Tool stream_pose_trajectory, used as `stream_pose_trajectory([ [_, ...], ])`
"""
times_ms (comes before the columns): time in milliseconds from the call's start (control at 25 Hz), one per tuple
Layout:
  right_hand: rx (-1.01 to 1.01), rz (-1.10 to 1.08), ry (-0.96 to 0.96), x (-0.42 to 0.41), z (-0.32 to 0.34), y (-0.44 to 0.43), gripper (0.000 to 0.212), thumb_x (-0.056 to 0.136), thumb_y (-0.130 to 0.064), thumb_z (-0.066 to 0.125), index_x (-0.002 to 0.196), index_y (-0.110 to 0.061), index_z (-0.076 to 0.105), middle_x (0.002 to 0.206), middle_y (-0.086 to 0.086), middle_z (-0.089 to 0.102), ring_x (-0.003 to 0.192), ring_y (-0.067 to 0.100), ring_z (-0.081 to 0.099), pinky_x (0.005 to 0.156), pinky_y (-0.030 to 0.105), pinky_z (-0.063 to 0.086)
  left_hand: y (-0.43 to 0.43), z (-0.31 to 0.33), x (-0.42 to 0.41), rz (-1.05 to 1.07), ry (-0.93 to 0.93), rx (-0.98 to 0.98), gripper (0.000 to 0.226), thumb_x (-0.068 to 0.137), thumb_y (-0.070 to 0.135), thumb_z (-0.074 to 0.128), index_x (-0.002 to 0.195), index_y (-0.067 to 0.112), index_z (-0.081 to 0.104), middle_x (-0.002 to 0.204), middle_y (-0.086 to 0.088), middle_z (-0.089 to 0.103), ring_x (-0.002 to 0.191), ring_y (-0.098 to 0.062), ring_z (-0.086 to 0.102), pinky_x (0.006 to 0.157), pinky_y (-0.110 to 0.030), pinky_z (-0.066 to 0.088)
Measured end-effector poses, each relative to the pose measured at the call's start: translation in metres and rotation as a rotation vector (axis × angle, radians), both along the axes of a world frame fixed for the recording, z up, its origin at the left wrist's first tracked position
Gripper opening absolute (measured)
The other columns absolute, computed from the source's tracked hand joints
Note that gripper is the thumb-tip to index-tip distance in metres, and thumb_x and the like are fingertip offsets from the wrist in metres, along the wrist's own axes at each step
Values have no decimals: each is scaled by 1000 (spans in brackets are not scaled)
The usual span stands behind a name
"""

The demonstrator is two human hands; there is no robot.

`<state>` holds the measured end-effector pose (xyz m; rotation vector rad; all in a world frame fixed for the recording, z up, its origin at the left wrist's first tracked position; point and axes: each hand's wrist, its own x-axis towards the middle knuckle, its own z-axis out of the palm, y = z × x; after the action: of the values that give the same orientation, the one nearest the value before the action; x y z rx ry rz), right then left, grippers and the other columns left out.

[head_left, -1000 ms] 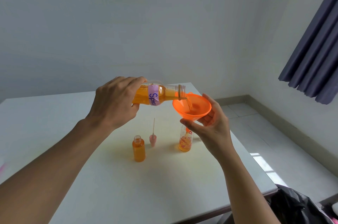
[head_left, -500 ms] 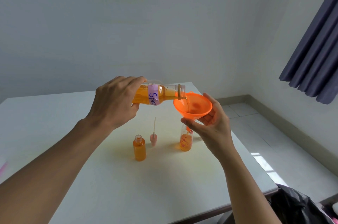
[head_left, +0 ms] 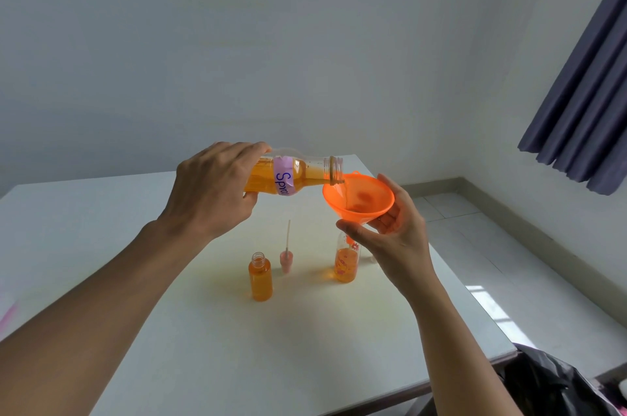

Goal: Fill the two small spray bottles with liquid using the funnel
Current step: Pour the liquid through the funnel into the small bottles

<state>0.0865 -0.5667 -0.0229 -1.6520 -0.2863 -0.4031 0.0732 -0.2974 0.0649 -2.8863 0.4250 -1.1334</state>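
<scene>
My left hand (head_left: 212,189) grips a clear bottle of orange liquid (head_left: 298,174) with a purple label, tipped nearly level, its open mouth at the rim of an orange funnel (head_left: 358,198). My right hand (head_left: 395,235) holds the funnel from below and the right, above a small clear spray bottle with a flower print (head_left: 345,263), about half full of orange liquid. A second small bottle (head_left: 260,278), uncapped and full of orange liquid, stands on the white table (head_left: 237,347) to the left. A pink spray head with its thin tube (head_left: 286,254) stands between the two.
The table's right edge runs close behind my right forearm, with tiled floor (head_left: 509,273) beyond. A black bag (head_left: 549,385) sits at the lower right corner. A dark curtain (head_left: 590,93) hangs at the upper right. A pink item (head_left: 8,313) shows at the left edge.
The liquid level in the flower-print bottle has risen. The funnel bowl has drained to a thin stream down its side. Both hands have stayed nearly in place.
</scene>
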Motion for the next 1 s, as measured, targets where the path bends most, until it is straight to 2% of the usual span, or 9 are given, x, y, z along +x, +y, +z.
stream_pose_trajectory([
  [440,-8,4,6,1,-1,0,99,60,-22,99,144,-33,49,128,-11,65,110,6,70,89,24,59,-1,-1,0,-3,4,2,74,61,20,92,127,10,61,112,-14,71,93,-38,68,70,-48,57],
  [800,-11,0,11,0,0,-1,98,61,-18,99,145,-31,49,117,-24,67,106,-1,70,83,15,57,-3,-1,1,-2,8,3,73,62,20,90,128,11,60,113,-12,71,95,-36,68,71,-45,57],
  [1000,-6,7,9,0,1,-1,98,61,-16,98,145,-30,49,120,-20,64,105,-2,70,81,14,56,-3,0,1,0,10,8,73,62,20,91,128,11,60,113,-13,71,95,-36,68,71,-46,57],
])
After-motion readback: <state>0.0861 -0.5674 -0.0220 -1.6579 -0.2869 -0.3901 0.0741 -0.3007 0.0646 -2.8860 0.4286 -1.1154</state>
